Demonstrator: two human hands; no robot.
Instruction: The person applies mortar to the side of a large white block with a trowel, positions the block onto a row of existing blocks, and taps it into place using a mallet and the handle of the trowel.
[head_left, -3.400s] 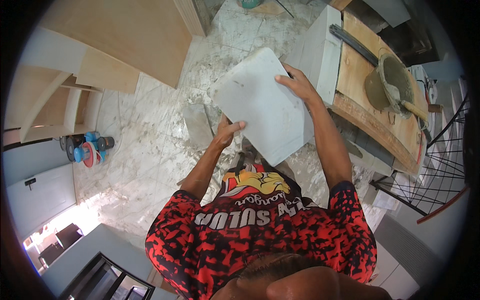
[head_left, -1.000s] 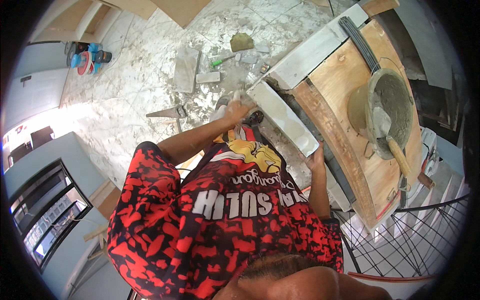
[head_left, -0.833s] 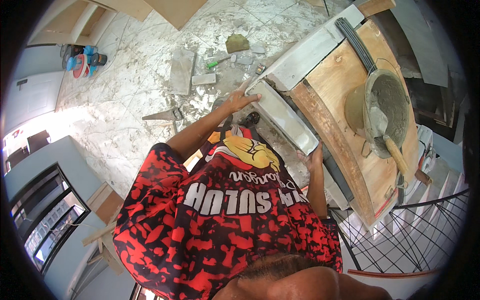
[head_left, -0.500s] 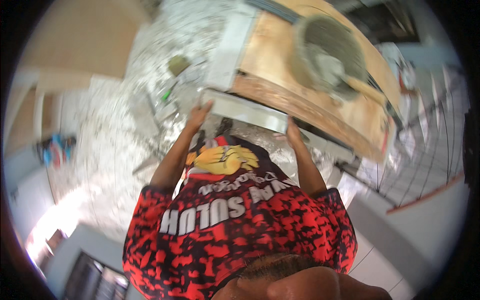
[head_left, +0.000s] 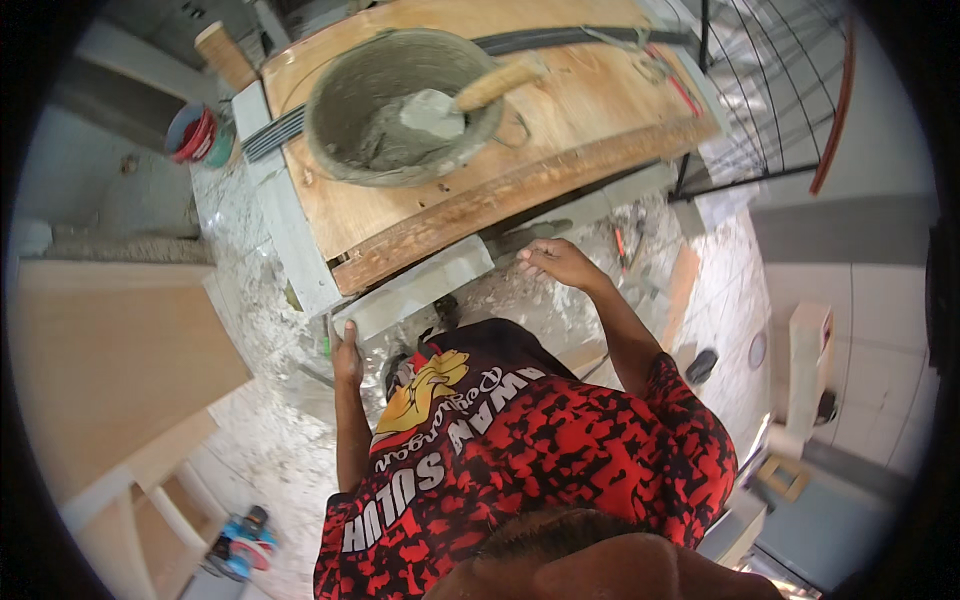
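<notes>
The block (head_left: pixel 420 287), pale and long, lies in front of the worn front edge of the wooden board (head_left: pixel 600 115), roughly parallel to it, with a dark gap between the two. The left hand (head_left: pixel 346 355) is located at the left end of the block: its thumb rests on the near face, the fingers are set around the corner, and the end is clamped between them. The block therefore extends away from the left hand toward the right. The right hand (head_left: pixel 560 262) is positioned just beyond the opposite end, apart from the block, with the fingers curled toward the thumb; whether the fingertips meet the thumb cannot be told. Grey mortar (head_left: pixel 530 236) lies between the block's right end and the board edge, near the right hand. A pale slab (head_left: pixel 287 225) runs along the left side of the board, its near end close to the left hand. The bucket (head_left: pixel 328 150) stands on the board and contains mortar and a trowel (head_left: pixel 500 83), whose wooden handle projects over the rim. Dark strips (head_left: pixel 565 37) lie behind the bucket. A red-handled tool (head_left: pixel 620 249) lies to the right of the right hand.
</notes>
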